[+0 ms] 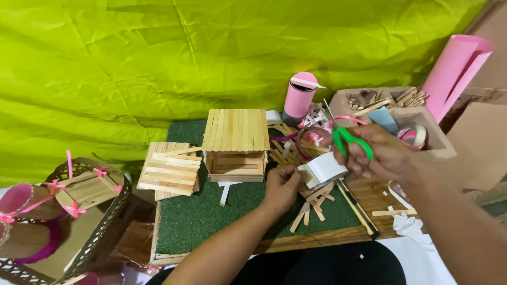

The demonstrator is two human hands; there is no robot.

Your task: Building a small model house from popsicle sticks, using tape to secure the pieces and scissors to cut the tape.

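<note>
My left hand (281, 187) pinches the end of a white tape roll (322, 170) held over a green turf board (211, 211). My right hand (388, 153) grips green-handled scissors (349, 140), blades pointing up and left just above the roll. A small house of wooden craft sticks (235, 145) stands on the turf, left of both hands. Loose craft sticks (314, 203) lie under the roll.
Flat stick panels (169, 171) lie left of the house. A pink tube (300, 97), a cardboard box of supplies (417, 121) and a pink paper roll (455, 71) stand behind. A patterned basket (79, 211) with pink-ribboned pieces sits at the left. Green cloth backs the scene.
</note>
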